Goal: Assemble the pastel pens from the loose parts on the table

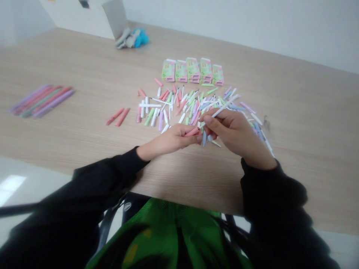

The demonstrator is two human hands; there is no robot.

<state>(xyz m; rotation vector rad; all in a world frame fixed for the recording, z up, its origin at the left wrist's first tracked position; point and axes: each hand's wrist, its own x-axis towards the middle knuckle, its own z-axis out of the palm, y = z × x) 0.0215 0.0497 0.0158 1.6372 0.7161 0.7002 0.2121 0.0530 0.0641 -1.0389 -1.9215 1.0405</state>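
Over the near side of a heap of pen parts (168,98), my two hands meet. My left hand (179,139) is closed around a short pink pen barrel (193,132). In my right hand (230,127) a thin white pen refill (224,107) is pinched between thumb and fingers, slanting up to the right. The refill's lower end is at the open end of the pink barrel; whether it is inside, I cannot tell. Below my fingers a pale blue piece (204,138) shows, partly hidden. White, green, purple and pink caps, barrels and refills lie loose around.
Several small green and pink boxes (193,69) stand in a row behind the heap. Two pink pen pieces (122,116) lie left of it. Farther left rests a group of long coloured pens (42,100). A white box (84,16) and grey-blue gloves (132,38) are at the back.
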